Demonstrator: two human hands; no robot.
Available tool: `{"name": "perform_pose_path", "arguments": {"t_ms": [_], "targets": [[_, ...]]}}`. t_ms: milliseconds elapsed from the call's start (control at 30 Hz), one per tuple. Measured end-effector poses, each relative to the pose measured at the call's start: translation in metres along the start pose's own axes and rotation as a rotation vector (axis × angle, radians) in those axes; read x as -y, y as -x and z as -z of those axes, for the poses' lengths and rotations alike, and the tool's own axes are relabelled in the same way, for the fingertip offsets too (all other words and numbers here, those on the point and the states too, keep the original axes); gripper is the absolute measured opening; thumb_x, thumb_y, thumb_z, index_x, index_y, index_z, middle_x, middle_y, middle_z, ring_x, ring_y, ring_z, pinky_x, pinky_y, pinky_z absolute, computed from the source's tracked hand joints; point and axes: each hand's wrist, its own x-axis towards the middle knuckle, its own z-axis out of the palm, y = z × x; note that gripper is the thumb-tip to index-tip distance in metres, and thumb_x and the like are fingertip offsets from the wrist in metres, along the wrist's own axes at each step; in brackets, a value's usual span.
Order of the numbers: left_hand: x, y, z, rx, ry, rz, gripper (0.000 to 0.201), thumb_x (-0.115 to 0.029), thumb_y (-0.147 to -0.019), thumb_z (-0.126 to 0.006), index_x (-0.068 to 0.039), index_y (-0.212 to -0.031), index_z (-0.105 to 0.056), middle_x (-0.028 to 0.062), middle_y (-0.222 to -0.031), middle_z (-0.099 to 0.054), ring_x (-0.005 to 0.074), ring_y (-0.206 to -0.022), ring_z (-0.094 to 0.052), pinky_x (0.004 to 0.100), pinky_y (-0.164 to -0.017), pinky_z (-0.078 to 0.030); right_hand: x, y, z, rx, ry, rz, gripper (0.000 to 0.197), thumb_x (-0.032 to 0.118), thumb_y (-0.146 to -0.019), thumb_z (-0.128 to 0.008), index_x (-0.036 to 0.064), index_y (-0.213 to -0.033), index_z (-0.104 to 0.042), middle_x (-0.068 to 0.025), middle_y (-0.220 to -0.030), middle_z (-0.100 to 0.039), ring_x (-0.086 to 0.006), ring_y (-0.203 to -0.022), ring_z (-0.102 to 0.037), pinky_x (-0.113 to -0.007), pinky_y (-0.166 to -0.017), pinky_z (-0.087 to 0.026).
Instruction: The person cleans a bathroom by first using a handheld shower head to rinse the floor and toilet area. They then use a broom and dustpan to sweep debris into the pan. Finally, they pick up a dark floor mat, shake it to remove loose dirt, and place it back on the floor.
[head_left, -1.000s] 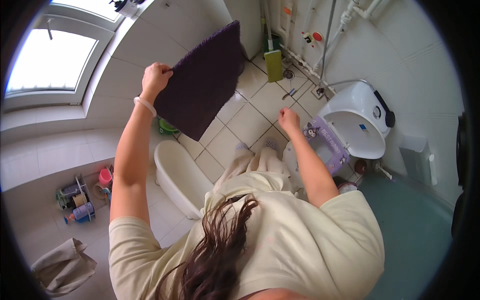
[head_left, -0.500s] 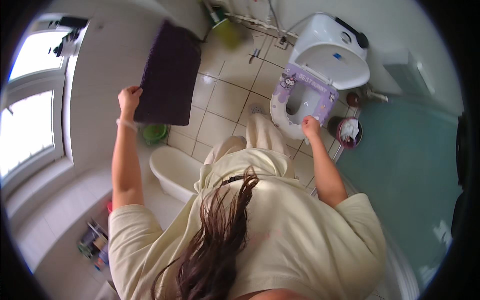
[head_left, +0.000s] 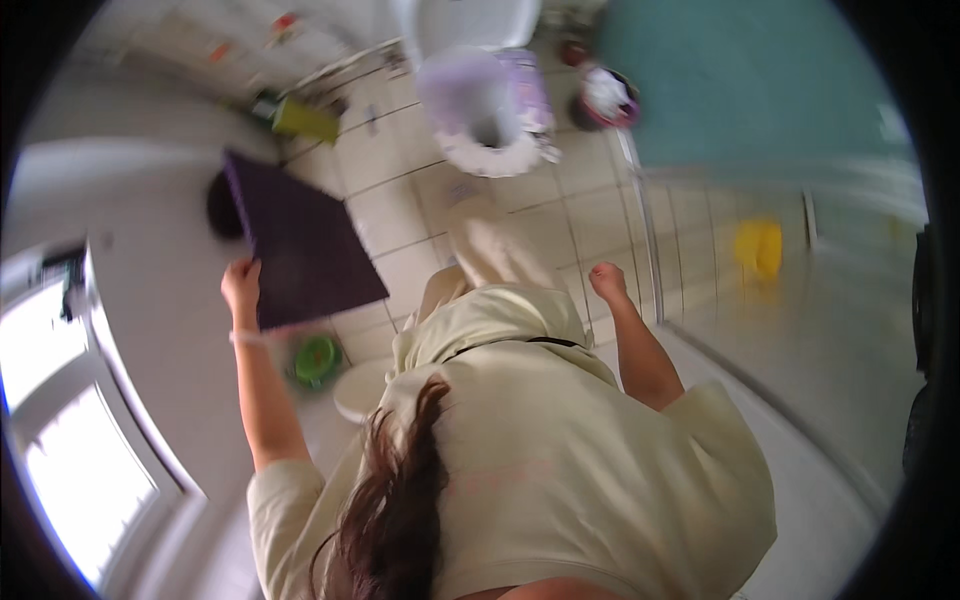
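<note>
Evidently, your left hand has the dark purple mat by one edge only — probably because a sheet that stiff stays fairly flat from a single grip, and holding it out to your side seems to keep it away from your legs. Your left fingers pinch that edge partway along, and the rest of the mat spreads to their right, over the tiled floor and near the green basin. Your right hand is well apart from the mat, its fingers curled together in a loose fist beside your trousers, below the toilet seat in view — nothing shows in it, though blur hides whether anything small is tucked inside.
</note>
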Motion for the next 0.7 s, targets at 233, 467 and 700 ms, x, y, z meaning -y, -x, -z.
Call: {"name": "perform_pose_path", "arguments": {"t_ms": [233,467,700], "targets": [[-0.087,0.061,-0.001,0.272,0.046,-0.298,0.011,-0.006,-0.065,-0.066,0.000,-0.069,-0.058,0.0132,-0.065,-0.055,0.0264,-0.058,-0.054,0.0348,-0.056,-0.043,-0.099,0.098,-0.006,-0.126,-0.160,-0.268,0.018,0.020,-0.069,-0.056,0.0040,-0.074,-0.062,-0.0116,-0.064,-0.061,-0.0257,-0.066,-0.061,-0.034,-0.066,-0.049],[-0.195,0.099,-0.003,0.563,0.131,-0.643,0.011,0.000,-0.060,-0.063,0.001,-0.068,-0.055,0.0110,-0.064,-0.049,0.0224,-0.053,-0.049,0.0317,-0.049,-0.038,-0.129,0.133,0.009,-0.031,-0.310,-0.616,0.022,0.019,-0.071,-0.050,0.0036,-0.059,-0.061,-0.0075,-0.050,-0.059,-0.0217,-0.056,-0.062,-0.034,-0.061,-0.051],[-0.344,0.123,-0.068,0.674,-0.011,-0.835,0.010,-0.002,-0.061,-0.062,0.001,-0.069,-0.057,0.0125,-0.066,-0.050,0.0277,-0.056,-0.051,0.0344,-0.052,-0.041,-0.229,0.171,-0.013,-0.261,-0.462,-0.562,0.020,0.019,-0.068,-0.053,0.0027,-0.077,-0.061,-0.0184,-0.087,-0.060,-0.0322,-0.086,-0.058,-0.039,-0.074,-0.047]]}}
